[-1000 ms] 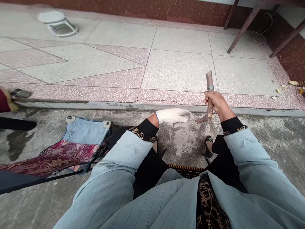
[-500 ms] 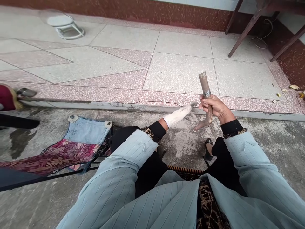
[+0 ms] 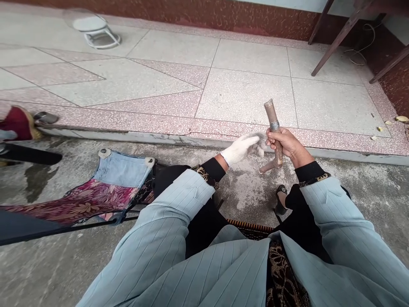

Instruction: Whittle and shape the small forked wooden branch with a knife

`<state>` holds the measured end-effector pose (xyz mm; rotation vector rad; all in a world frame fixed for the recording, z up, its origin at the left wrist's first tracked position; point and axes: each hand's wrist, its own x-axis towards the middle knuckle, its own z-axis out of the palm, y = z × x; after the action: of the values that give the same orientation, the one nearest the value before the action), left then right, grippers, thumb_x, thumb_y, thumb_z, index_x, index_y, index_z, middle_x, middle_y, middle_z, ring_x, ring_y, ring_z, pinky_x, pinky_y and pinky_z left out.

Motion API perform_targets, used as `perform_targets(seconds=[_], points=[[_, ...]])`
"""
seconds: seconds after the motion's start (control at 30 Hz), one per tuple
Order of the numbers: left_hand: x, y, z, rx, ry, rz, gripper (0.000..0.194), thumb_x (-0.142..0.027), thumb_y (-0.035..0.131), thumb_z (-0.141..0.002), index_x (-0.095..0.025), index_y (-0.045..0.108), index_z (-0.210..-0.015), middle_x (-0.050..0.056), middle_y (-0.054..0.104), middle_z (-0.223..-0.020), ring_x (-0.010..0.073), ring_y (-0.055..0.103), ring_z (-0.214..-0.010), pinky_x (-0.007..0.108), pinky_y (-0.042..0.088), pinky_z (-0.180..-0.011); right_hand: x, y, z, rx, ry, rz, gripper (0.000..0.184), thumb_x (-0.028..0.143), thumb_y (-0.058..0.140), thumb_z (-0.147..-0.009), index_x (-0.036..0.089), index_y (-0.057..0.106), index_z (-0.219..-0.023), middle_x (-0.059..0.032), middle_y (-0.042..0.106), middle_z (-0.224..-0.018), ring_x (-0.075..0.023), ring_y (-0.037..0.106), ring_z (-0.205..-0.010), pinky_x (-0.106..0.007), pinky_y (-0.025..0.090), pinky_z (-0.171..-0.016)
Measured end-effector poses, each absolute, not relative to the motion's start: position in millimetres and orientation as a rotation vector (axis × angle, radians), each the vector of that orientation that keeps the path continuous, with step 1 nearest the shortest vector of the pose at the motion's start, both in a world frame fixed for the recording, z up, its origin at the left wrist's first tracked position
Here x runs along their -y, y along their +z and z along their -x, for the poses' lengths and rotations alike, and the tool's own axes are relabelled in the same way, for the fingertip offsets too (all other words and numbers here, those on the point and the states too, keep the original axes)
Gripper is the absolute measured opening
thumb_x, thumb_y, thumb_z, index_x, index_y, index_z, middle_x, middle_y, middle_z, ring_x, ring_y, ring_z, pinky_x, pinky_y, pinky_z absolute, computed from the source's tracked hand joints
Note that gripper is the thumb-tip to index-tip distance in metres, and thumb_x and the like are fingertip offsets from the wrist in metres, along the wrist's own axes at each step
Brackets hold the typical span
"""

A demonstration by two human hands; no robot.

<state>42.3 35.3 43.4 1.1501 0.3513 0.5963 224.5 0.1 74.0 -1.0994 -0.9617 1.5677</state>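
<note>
My right hand (image 3: pixel 289 143), bare, is wrapped round a bent wooden stick (image 3: pixel 271 111), which stands nearly upright with its lower end kinked to the left. A band of metal wire (image 3: pixel 274 125) is wound round the stick just above my thumb. My left hand (image 3: pixel 241 147), in a white knitted glove, is close to the left of the stick, its fingers bent toward my right fingertips. A thin strand seems to lie between the two hands, but it is too fine to make out.
A raised tiled step (image 3: pixel 243 94) runs across in front of me. On it stand a white stool (image 3: pixel 92 25) and a dark wooden table's legs (image 3: pixel 335 42). A folding chair (image 3: pixel 105 192) with patterned cloth is at my left; another person's red shoe (image 3: pixel 17 123) shows beyond it.
My gloved left hand has moved slightly closer to the stick and its fingers have bent. My right hand keeps its grip. The view has shifted a little.
</note>
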Motion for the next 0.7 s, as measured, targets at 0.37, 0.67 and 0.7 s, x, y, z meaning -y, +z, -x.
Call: perform_targets(seconds=[0.37,0.67,0.7], points=[[-32.2,42.5,-45.3,-0.571,0.586,-1.431,0.045,-0.026,0.066,-0.077,-0.017,0.049,-0.118,0.008,0.065,-0.098,0.0083,0.059,-0.060,0.025,0.048,-0.059,-0.2,71.1,-213.7,1.002,1.593,1.065,0.022,0.022,0.075,-0.068,0.016,0.056,-0.078,0.0043,0.049,-0.055,-0.0082,0.046,-0.048,-0.019,0.035,-0.040],[-44.0,33.1,-39.7,-0.711,0.921,-2.445,0.023,-0.015,0.046,-0.087,-0.018,0.064,-0.101,0.004,0.063,-0.096,0.0140,0.059,-0.090,0.027,0.047,-0.082,-0.8,69.9,-211.4,0.652,1.816,1.043,0.024,0.020,0.075,-0.068,0.015,0.052,-0.072,0.0046,0.047,-0.055,-0.0081,0.049,-0.052,-0.017,0.038,-0.040],[-44.8,32.7,-37.8,-0.731,0.918,-2.543,0.023,-0.016,0.046,-0.088,-0.019,0.064,-0.102,0.004,0.062,-0.096,0.0140,0.059,-0.087,0.027,0.047,-0.078,-0.8,69.1,-211.1,0.646,1.828,1.056,0.023,0.020,0.075,-0.068,0.015,0.052,-0.073,0.0042,0.048,-0.054,-0.0082,0.049,-0.052,-0.017,0.038,-0.040]])
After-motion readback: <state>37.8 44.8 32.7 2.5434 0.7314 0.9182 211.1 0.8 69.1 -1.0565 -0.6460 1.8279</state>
